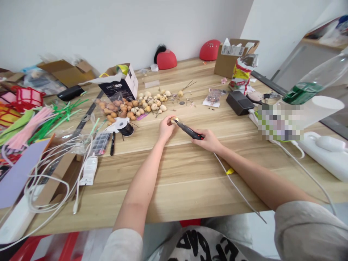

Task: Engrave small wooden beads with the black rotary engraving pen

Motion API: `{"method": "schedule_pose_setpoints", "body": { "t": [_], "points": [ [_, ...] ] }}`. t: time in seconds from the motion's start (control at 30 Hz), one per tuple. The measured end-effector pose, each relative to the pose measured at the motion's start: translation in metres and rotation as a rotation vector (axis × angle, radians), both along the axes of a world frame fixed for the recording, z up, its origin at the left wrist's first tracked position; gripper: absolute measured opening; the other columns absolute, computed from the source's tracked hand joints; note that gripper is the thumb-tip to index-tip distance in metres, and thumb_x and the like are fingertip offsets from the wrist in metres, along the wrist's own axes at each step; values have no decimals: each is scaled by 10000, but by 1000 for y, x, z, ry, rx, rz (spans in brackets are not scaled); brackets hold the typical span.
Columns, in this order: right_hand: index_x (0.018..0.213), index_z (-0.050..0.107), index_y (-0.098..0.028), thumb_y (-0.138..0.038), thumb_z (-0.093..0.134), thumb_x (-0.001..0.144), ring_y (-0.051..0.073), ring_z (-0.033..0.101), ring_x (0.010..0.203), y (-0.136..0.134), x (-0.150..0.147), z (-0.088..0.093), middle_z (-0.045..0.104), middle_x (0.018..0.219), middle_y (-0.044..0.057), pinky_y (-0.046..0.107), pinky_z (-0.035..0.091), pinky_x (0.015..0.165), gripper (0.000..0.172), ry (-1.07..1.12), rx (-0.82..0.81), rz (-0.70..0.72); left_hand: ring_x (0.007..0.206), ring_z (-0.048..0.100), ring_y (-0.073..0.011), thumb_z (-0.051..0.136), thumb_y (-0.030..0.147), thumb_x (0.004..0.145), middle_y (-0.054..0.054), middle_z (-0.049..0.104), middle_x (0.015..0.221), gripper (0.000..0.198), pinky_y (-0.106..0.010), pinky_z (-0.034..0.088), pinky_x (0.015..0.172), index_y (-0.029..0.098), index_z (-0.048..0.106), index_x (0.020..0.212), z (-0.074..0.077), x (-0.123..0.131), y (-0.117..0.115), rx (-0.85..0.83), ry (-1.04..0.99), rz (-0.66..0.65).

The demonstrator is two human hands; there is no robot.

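My left hand (165, 129) pinches a small pale round piece (174, 120) between thumb and fingers, above the middle of the table. It resembles the pale gourd-like balls (154, 101) heaped behind it. Wrapped in my right hand (208, 141) is a black pen-shaped power tool (189, 130) with small red lights near the grip. Its thin tip points left and meets the round piece, though exact contact is too small to make out. From under my right hand a white cable (231, 181) with a yellow tag (230, 171) runs down over the table edge.
Left of my hands are a black thread spool (125, 129), a marker (112, 144), coiled white cables (51, 174) and brown balls (119, 107). To the right stand a black box (239, 102), a snack bag (240, 74), a bottle (304, 90) and a white power strip (323, 156).
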State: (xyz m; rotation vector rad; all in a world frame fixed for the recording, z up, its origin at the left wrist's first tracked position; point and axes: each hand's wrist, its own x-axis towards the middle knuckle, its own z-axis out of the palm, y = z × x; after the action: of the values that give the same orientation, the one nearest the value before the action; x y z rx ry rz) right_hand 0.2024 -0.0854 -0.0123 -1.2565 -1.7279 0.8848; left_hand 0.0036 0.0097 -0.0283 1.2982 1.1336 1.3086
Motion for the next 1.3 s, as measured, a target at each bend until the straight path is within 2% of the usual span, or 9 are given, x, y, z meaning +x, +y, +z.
{"method": "schedule_pose_setpoints", "body": {
  "t": [0.23, 0.73, 0.9, 1.1, 1.3],
  "points": [
    [1245, 732, -173, -180, 652, 692, 321, 671, 1181, 1, 0, -1, 741, 1211, -5, 381, 500, 1055, 559, 8, 1, -35, 990, 700, -214, 783, 128, 582, -98, 759, 1064, 439, -346, 518, 943, 154, 675, 1007, 1, 0, -1, -2, 3, -5],
    [1242, 734, -196, -153, 647, 691, 320, 667, 1191, 0, 0, -3, 733, 1230, -3, 401, 504, 1056, 560, -4, 45, -26, 990, 699, -216, 731, 74, 586, -97, 756, 1052, 427, -343, 524, 925, 156, 674, 1001, -2, 0, 2, -4, -16, 14],
    [1233, 739, -211, -163, 643, 681, 321, 653, 1214, 0, 0, -3, 724, 1237, -32, 406, 481, 1082, 562, -1, 11, -18, 981, 701, -211, 734, 74, 581, -87, 760, 1040, 428, -344, 524, 926, 163, 675, 996, -1, 0, 1, -17, -21, 22],
    [1229, 741, -180, -179, 637, 688, 328, 667, 1188, 0, 0, -3, 728, 1232, -12, 397, 495, 1062, 552, 9, 14, -38, 958, 701, -209, 763, 111, 580, -96, 758, 1037, 427, -341, 524, 916, 153, 670, 995, 0, 0, 0, -10, -31, 13],
    [1225, 744, -202, -174, 640, 681, 330, 654, 1209, 0, 0, -1, 719, 1247, -31, 406, 489, 1074, 555, 19, 1, -22, 989, 699, -214, 746, 116, 599, -91, 758, 1042, 421, -339, 524, 918, 161, 665, 1010, -1, 0, 0, -15, -19, 22]
  ]
}}
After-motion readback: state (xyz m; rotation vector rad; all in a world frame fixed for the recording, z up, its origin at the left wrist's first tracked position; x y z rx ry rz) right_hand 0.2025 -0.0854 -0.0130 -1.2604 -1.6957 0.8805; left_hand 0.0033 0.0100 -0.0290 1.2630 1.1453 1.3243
